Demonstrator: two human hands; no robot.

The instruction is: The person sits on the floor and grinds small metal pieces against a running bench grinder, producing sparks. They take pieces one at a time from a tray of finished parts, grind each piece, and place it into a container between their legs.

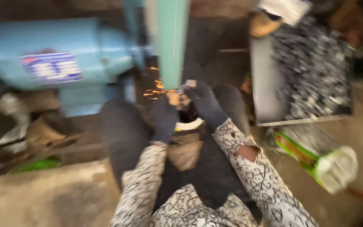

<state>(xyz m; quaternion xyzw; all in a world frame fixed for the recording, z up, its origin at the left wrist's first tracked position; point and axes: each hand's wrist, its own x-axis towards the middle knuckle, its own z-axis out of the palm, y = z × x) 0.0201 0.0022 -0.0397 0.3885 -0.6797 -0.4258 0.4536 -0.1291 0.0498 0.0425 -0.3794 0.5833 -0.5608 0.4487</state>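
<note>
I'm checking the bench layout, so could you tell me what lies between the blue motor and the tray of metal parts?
In the head view, the teal guard stands between the blue motor and the tray, with sparks beside it.

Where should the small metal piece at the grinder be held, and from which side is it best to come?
Hold the small metal piece by its near end, coming from below, on the person's side. Its far end meets the grinder's teal guard, where sparks fly leftward. Both gloved hands, left hand and right hand, grip it this way. Blur hides its exact shape.
</note>
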